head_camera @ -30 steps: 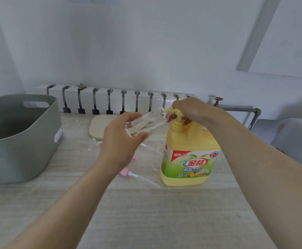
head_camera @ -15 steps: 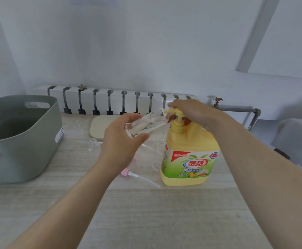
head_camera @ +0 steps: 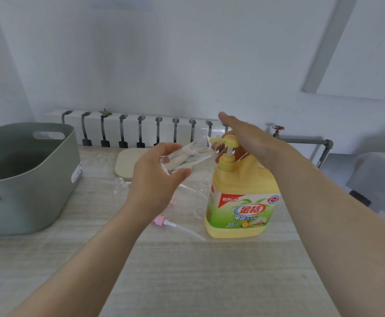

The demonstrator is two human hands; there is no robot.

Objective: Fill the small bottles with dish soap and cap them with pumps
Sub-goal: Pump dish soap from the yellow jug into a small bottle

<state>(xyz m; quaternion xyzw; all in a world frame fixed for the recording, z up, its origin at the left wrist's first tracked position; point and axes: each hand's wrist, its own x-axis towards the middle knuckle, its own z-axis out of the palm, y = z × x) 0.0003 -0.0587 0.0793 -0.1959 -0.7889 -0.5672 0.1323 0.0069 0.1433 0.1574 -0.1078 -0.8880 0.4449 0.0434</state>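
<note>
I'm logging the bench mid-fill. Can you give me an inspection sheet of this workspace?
Surface: pale wood-grain table.
Job's things: yellow dish soap bottle upright, pump head raised; small clear bottle tilted, mouth at the nozzle; spare bottle and second spare bottle standing; pink pump lying flat.
Clutter: grey tub; beige mat.
Hands: left hand holds the small clear bottle; right hand, fingers straight, palm over the pump head.
Cables: nothing seen.
Surroundings: white radiator, pipe with valve, plain wall.
</note>
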